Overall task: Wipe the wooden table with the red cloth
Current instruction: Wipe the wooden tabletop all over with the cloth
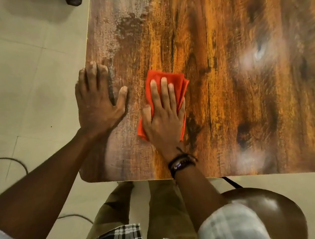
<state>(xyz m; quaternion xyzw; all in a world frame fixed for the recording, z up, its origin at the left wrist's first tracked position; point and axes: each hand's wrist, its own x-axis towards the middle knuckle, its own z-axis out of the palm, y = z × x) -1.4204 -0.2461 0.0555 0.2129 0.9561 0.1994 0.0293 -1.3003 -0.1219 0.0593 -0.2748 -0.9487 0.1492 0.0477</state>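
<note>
Plaid sleeve (231, 229); right hand (163, 122) presses cloth (177, 83) with straight fingers, left hand (96, 104) rests spread beside it on table (223, 47).

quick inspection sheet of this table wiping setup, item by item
surface: wooden table, pale dusty film along its left strip, the rest glossy
job's things: red cloth folded, flat on the table near the front left corner
clutter: nothing seen
hands: right hand presses flat on the cloth; left hand rests flat at the left edge
cables: one cable loops on the floor at left
surroundings: tiled floor, brown round stool at front right
</note>
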